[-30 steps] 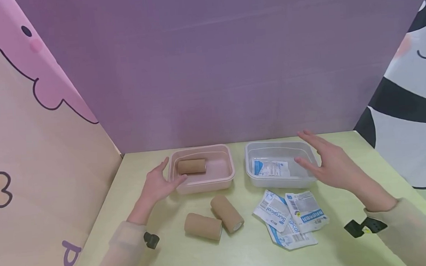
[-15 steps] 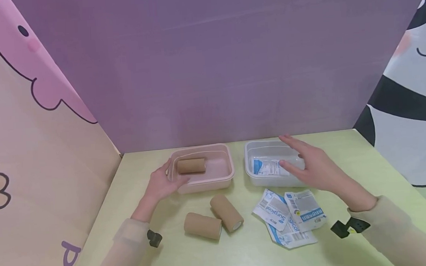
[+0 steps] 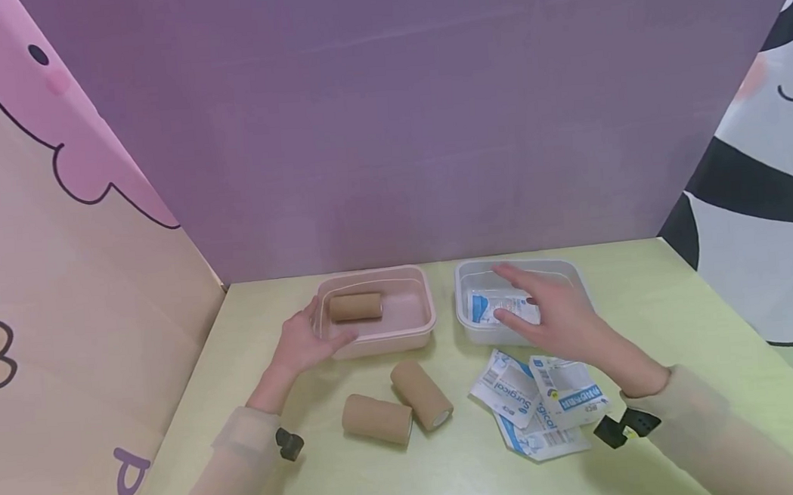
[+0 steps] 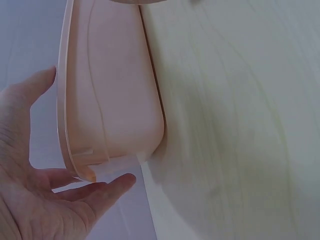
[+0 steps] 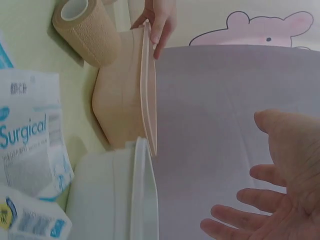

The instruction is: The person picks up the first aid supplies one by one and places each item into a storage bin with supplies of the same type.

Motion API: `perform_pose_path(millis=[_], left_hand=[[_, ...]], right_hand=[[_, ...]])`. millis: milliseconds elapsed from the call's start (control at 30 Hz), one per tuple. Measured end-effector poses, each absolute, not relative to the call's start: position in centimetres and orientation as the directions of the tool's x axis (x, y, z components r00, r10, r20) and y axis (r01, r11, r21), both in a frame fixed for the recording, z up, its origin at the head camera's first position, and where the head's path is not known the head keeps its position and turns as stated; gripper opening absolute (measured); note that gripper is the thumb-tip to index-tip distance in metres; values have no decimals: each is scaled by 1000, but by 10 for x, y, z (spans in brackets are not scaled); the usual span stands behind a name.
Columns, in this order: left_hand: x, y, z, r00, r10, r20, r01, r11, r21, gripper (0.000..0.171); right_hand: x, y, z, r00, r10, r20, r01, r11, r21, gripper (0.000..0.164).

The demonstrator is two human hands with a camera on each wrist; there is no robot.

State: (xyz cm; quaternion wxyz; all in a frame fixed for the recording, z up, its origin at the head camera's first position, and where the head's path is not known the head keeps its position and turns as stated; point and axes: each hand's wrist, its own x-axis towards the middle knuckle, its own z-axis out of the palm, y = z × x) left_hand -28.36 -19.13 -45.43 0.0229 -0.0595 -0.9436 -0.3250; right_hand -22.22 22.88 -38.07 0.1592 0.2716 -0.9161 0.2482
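Note:
My left hand (image 3: 302,344) is at the left end of the pink plastic box (image 3: 402,342). In the left wrist view its fingers (image 4: 107,197) are right at the box's corner, with the thumb spread apart near the rim. One brown bandage roll (image 3: 355,307) lies inside that box. Above the white plastic box (image 3: 464,311) hovers my right hand (image 3: 567,320), fingers spread and holding nothing. A blue-and-white packet (image 3: 492,307) lies in the white box, partly hidden by the right hand.
Two more brown bandage rolls, one in front (image 3: 377,419) and one slanted (image 3: 422,395), lie before the pink box. Several overlapping packets marked "Surgical" (image 3: 511,396) lie before the white box. A purple panel (image 3: 389,127) rises behind the table.
My right hand has moved left, from the right end of the white box to above its middle. The left hand has shifted slightly right against the pink box.

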Motion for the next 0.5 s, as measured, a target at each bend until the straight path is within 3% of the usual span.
perform_pose_path(millis=[267,500], left_hand=[[-283,-189,-455,-992,84,99,128,765,631,112],[-282,-189,-455,-992,87,96,129,745,654,113]], right_hand=[[-221,216,-394,-841,-413,349,-534,737,-414,68],[-219,207,-400,-826,-452,339,-563,694,-448,66]])
